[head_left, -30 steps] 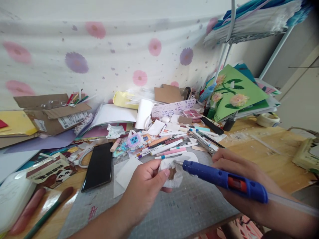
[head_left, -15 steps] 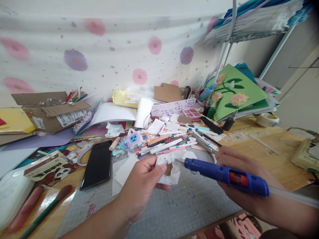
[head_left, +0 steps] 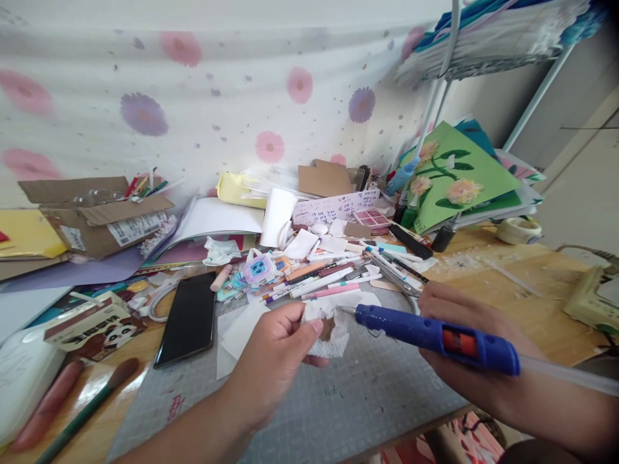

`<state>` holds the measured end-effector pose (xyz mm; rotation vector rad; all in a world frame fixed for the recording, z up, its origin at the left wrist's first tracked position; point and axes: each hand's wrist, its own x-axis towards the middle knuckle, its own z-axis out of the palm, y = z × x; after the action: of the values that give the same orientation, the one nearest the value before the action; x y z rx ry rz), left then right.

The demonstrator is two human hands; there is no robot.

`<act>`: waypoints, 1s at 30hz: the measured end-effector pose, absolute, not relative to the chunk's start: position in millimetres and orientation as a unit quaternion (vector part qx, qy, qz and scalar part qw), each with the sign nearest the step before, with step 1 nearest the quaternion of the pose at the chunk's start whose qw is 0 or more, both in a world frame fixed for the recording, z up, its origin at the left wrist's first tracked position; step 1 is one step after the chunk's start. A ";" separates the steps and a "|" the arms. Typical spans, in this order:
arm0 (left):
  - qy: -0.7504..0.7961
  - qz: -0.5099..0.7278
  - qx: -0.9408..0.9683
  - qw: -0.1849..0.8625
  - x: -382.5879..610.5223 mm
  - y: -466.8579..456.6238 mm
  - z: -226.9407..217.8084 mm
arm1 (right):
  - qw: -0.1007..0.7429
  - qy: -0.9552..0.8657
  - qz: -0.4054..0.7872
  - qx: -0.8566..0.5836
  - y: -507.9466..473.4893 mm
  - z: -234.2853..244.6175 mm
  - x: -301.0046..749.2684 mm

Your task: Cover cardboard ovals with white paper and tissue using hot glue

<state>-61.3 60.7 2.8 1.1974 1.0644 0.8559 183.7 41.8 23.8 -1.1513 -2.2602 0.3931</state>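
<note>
Between thumb and fingers, my left hand pinches a small piece of white crumpled tissue paper with a brown patch, seemingly cardboard, at its middle. My right hand is closed round a blue hot glue gun, its fingers mostly behind the body. A clear glue stick runs out of the gun's back end. The metal nozzle points left and sits at the upper right edge of the tissue; whether it touches, I cannot tell. Beneath both hands lies a grey cutting mat.
A black phone lies left of my left hand. Behind the hands is a heap of pens and markers with scissors. A cardboard box stands at the back left, a green flower picture at the back right.
The glue gun's nozzle has shifted very slightly left along the tissue's edge. Both hands keep their grips, and the whole view has moved a little.
</note>
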 end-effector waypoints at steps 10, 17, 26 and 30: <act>0.483 0.356 0.567 0.564 -60.8 61.0 4.6 | 0.274 -0.848 0.144 -0.431 39.6 27.8 177.0; 0.468 0.390 0.518 0.600 -62.0 61.8 0.6 | 0.258 -0.846 0.141 -0.445 39.4 26.2 185.4; 0.465 0.398 0.502 0.611 -62.0 61.8 0.1 | 0.228 -0.849 0.170 -0.446 37.2 20.8 194.7; 0.462 0.406 0.463 0.638 -60.5 64.0 -0.3 | 0.260 -0.840 0.208 -0.429 39.6 19.4 211.2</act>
<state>-60.5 64.0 -0.3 1.0570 1.0547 0.9266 211.2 39.6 19.4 -1.1632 -2.2742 0.5624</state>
